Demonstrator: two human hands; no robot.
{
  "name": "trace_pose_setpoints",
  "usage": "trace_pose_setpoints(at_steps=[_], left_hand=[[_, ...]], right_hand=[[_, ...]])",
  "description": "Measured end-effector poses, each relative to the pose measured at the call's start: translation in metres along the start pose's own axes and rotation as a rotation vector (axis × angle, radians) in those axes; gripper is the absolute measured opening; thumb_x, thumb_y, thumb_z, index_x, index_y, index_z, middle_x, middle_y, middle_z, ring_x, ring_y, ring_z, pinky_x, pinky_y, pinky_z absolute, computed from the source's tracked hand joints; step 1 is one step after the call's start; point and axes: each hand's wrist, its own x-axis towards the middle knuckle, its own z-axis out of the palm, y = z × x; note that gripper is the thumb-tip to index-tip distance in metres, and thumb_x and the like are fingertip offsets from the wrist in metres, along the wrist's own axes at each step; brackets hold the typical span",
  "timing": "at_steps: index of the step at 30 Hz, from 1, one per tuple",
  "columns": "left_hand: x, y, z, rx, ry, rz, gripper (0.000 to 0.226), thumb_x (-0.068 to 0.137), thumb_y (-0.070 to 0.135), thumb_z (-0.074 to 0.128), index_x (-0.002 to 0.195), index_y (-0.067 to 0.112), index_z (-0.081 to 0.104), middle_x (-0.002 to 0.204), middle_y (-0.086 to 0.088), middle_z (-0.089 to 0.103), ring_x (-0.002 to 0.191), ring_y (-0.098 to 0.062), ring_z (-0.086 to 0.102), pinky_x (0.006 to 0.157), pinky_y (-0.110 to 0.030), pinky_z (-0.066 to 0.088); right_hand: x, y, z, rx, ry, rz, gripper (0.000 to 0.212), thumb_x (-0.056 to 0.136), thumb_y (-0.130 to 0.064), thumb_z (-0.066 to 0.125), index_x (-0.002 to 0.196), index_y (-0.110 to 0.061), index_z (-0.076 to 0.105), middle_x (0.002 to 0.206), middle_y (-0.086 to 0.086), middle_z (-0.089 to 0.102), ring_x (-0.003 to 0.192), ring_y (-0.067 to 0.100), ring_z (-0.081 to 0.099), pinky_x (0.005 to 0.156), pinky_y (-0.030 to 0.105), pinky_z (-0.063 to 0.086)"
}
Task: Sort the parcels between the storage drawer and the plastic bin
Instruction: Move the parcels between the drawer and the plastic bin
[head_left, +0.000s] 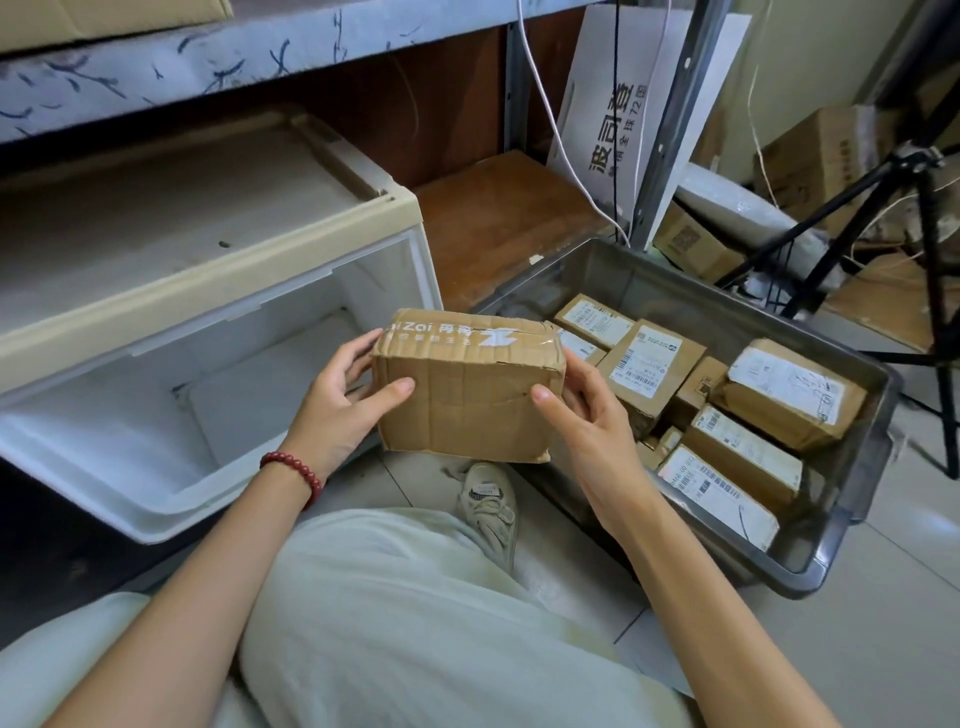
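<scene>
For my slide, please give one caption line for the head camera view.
Both hands, left and right, hold a cardboard parcel between the open white drawer and the parcel-filled grey bin.

You held a cardboard parcel (467, 384) whose top read "Zai" in white, a letter before it cut off by your hand, followed by Chinese characters too blurred to read. The white board (618, 119) leaning behind the shelf post showed large Chinese characters and the number "72". The shipping labels (647, 353) on the parcels in the grey bin (831, 545) carried barcodes, their print too small to read.
</scene>
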Motion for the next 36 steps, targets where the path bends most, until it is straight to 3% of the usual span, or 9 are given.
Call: trace_pose_setpoints(at_steps=[4, 8, 10, 14, 19, 24, 29, 33, 36], left_hand=[[0.011, 0.01, 0.017, 0.035, -0.031, 0.048, 0.058, 0.083, 0.01, 0.07, 0.134, 0.025, 0.046, 0.133, 0.007, 0.053, 0.126, -0.005, 0.047, 0.109, -0.032, 0.037], [0.033, 0.038, 0.049, 0.159, -0.038, 0.146, 0.066, 0.082, 0.027, 0.072, 0.14, 0.024, 0.04, 0.135, 0.008, 0.049, 0.127, -0.01, 0.043, 0.1, -0.027, 0.039], [0.045, 0.049, 0.069, 0.214, -0.036, 0.187, 0.067, 0.08, 0.035, 0.074, 0.137, 0.029, 0.04, 0.13, 0.012, 0.049, 0.125, -0.009, 0.044, 0.1, -0.03, 0.042], [0.066, 0.057, 0.102, 0.315, -0.099, 0.2, 0.071, 0.076, 0.045, 0.075, 0.136, 0.031, 0.039, 0.136, 0.011, 0.051, 0.126, -0.008, 0.044, 0.106, -0.035, 0.04], [0.088, 0.058, 0.129, 0.382, -0.241, 0.116, 0.075, 0.077, 0.049, 0.07, 0.139, 0.027, 0.035, 0.142, 0.005, 0.048, 0.129, -0.014, 0.044, 0.102, -0.031, 0.036], [0.106, 0.045, 0.142, 0.422, -0.349, 0.065, 0.07, 0.08, 0.047, 0.068, 0.139, 0.031, 0.035, 0.145, 0.004, 0.044, 0.133, -0.016, 0.041, 0.106, -0.038, 0.037], [0.118, 0.035, 0.152, 0.543, -0.443, 0.123, 0.059, 0.086, 0.048, 0.059, 0.139, 0.036, 0.037, 0.139, 0.009, 0.043, 0.115, -0.006, 0.04, 0.095, -0.027, 0.037], [0.134, 0.026, 0.159, 0.805, -0.512, 0.155, 0.066, 0.082, 0.059, 0.058, 0.14, 0.041, 0.032, 0.138, -0.003, 0.042, 0.115, -0.019, 0.048, 0.095, -0.032, 0.041], [0.143, 0.021, 0.165, 0.854, -0.549, 0.149, 0.069, 0.081, 0.06, 0.059, 0.141, 0.042, 0.029, 0.138, -0.005, 0.04, 0.119, -0.023, 0.049, 0.097, -0.036, 0.041]], right_hand=[[0.004, -0.006, -0.017, -0.03, 0.049, -0.026, 0.051, 0.092, -0.016, 0.062, 0.139, -0.03, 0.046, 0.135, -0.016, 0.055, 0.124, -0.003, 0.05, 0.103, 0.028, 0.046], [0.011, -0.011, -0.035, -0.056, 0.15, -0.045, 0.048, 0.094, -0.019, 0.059, 0.135, -0.04, 0.045, 0.14, -0.015, 0.049, 0.13, 0.004, 0.044, 0.09, 0.02, 0.047], [0.015, -0.015, -0.047, -0.063, 0.221, -0.038, 0.048, 0.094, -0.02, 0.059, 0.134, -0.042, 0.043, 0.139, -0.018, 0.047, 0.127, 0.005, 0.044, 0.091, 0.022, 0.047], [0.024, -0.015, -0.074, -0.021, 0.319, -0.011, 0.05, 0.096, -0.015, 0.057, 0.137, -0.038, 0.041, 0.124, -0.027, 0.049, 0.122, 0.003, 0.044, 0.063, 0.005, 0.048], [0.029, -0.005, -0.099, -0.057, 0.374, 0.014, 0.057, 0.094, -0.013, 0.059, 0.142, -0.036, 0.039, 0.148, -0.013, 0.041, 0.136, 0.009, 0.04, 0.097, 0.024, 0.042], [0.031, 0.006, -0.106, -0.084, 0.404, 0.064, 0.054, 0.092, -0.015, 0.062, 0.136, -0.037, 0.041, 0.149, -0.01, 0.041, 0.137, 0.011, 0.04, 0.096, 0.022, 0.041], [0.036, 0.017, -0.106, -0.079, 0.366, 0.122, 0.054, 0.093, -0.017, 0.062, 0.14, -0.032, 0.039, 0.149, -0.011, 0.04, 0.136, 0.008, 0.039, 0.097, 0.02, 0.039], [0.041, 0.024, -0.103, -0.12, 0.357, 0.19, 0.052, 0.093, -0.026, 0.06, 0.14, -0.032, 0.037, 0.15, -0.009, 0.038, 0.136, 0.01, 0.039, 0.1, 0.023, 0.038], [0.045, 0.03, -0.107, -0.105, 0.389, 0.229, 0.061, 0.094, -0.026, 0.059, 0.145, -0.031, 0.027, 0.151, -0.007, 0.036, 0.135, 0.013, 0.042, 0.095, 0.018, 0.037]])
